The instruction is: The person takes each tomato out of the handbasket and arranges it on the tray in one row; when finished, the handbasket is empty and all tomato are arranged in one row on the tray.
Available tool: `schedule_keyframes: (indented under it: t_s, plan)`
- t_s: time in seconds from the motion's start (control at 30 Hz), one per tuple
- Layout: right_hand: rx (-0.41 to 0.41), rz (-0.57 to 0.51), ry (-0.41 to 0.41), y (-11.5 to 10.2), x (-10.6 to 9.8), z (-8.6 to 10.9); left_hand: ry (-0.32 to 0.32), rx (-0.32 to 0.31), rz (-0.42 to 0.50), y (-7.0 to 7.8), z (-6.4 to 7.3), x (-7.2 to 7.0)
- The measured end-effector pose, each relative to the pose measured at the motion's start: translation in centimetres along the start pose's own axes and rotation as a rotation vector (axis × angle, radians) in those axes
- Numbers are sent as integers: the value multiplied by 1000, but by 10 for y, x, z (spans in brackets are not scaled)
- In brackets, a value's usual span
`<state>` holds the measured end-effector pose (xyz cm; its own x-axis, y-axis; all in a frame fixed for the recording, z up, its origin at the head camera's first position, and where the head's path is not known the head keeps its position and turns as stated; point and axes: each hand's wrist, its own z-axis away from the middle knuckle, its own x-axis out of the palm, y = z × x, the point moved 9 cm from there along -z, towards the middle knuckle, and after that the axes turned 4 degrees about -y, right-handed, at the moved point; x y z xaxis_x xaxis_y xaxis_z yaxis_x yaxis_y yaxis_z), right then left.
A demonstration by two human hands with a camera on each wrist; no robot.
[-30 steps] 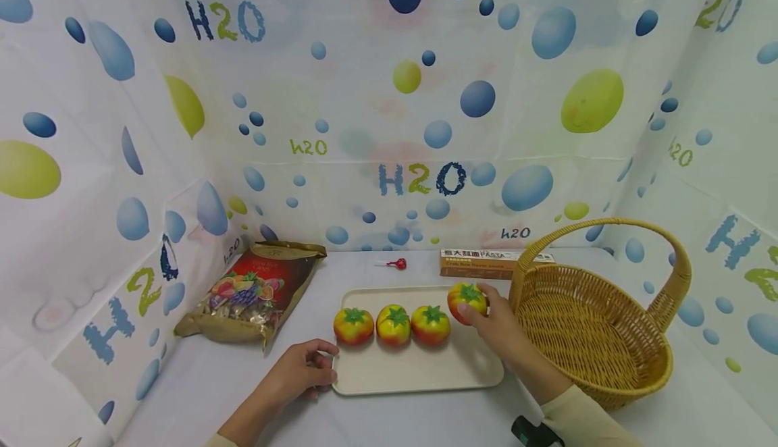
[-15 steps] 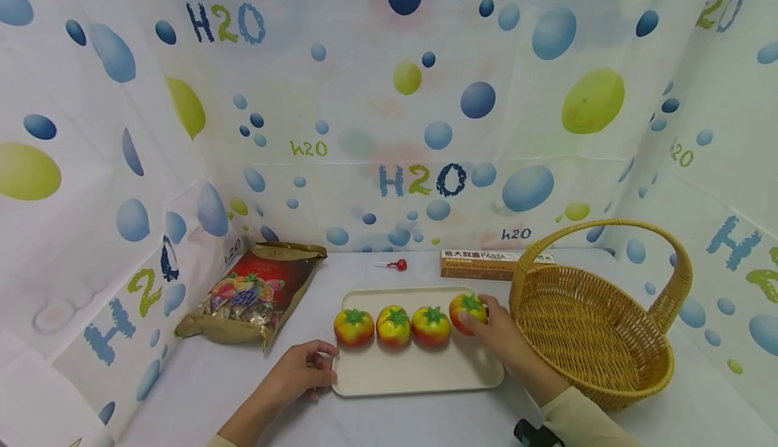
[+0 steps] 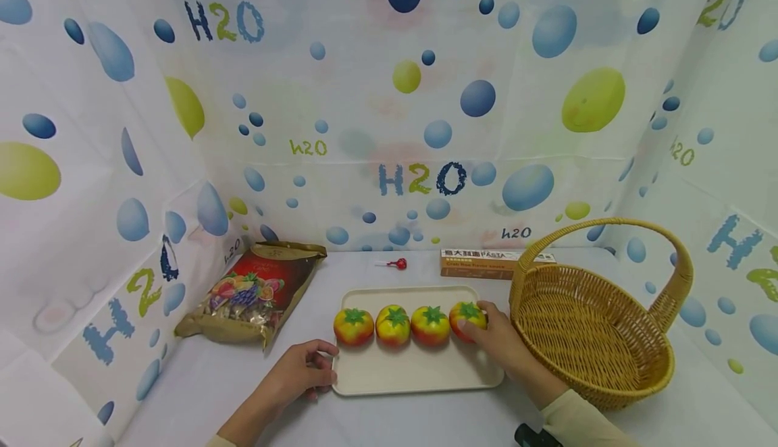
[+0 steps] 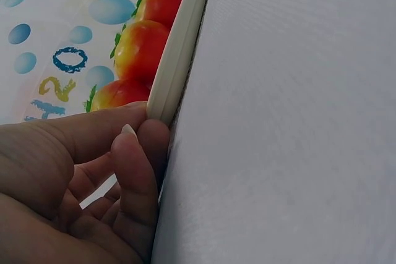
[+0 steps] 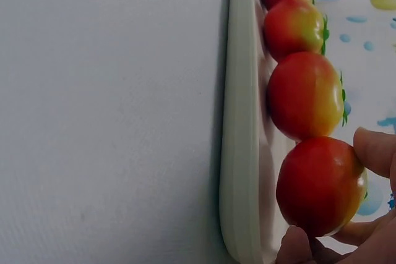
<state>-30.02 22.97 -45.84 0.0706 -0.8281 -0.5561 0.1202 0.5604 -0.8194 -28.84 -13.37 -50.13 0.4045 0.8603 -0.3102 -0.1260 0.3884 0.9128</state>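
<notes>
A row of red-yellow toy tomatoes with green leafy tops, three of them (image 3: pixel 394 326) free of any hand, sits on a cream rectangular tray (image 3: pixel 419 373). My right hand (image 3: pixel 504 339) holds one more tomato (image 5: pixel 318 187) at the right end of the row, thumb on one side and fingers on the other. In the right wrist view it stands right beside its neighbour. At the tray's left edge, my left hand (image 3: pixel 300 369) has its fingers curled, pinching the rim (image 4: pixel 170 85) near the corner in the left wrist view.
A wicker basket (image 3: pixel 583 325) with a tall handle stands right of the tray. Behind are a pasta box (image 3: pixel 477 265) and a red lollipop (image 3: pixel 398 264). A red and gold candy bag (image 3: pixel 255 292) lies at the left. Patterned curtains enclose the table.
The right hand has lowered the tomato from above the tray's back right onto the end of the row, shifting it towards me. The left hand stays at the tray's edge.
</notes>
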Motion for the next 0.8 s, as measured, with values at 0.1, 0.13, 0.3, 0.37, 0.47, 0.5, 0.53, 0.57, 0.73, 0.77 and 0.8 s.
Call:
schedule_keyframes:
  t_s: [0.1, 0.13, 0.3, 0.37, 0.47, 0.5, 0.53, 0.57, 0.73, 0.77, 0.8]
  plan:
    - [11, 4, -3, 3, 1, 0, 5, -1, -1, 1, 0, 0]
    - [15, 8, -4, 4, 1, -1, 7, 0, -3, 1, 0, 0]
    - [24, 45, -2, 8, 3, -2, 8, -2, -1, 0, 0, 0]
    - [23, 59, 1, 8, 3, -1, 5, -2, 4, 0, 1, 0]
    - [31, 69, 5, 8, 4, 0, 2, -1, 5, 1, 1, 1]
    - [30, 68, 5, 8, 4, 0, 3, -1, 6, 1, 1, 0]
    - [27, 69, 6, 7, 4, 0, 3, -2, 6, 2, 1, 0]
    - [24, 69, 7, 7, 4, 0, 4, -3, 7, 2, 1, 0]
    - [-7, 112, 13, 4, 3, 1, 3, -10, 4, 2, 2, 0]
    - [-13, 125, 17, 3, 3, 1, 4, -11, 3, 2, 2, 0]
    - [-20, 138, 20, 2, 2, 2, 5, -9, 0, 2, 2, 0]
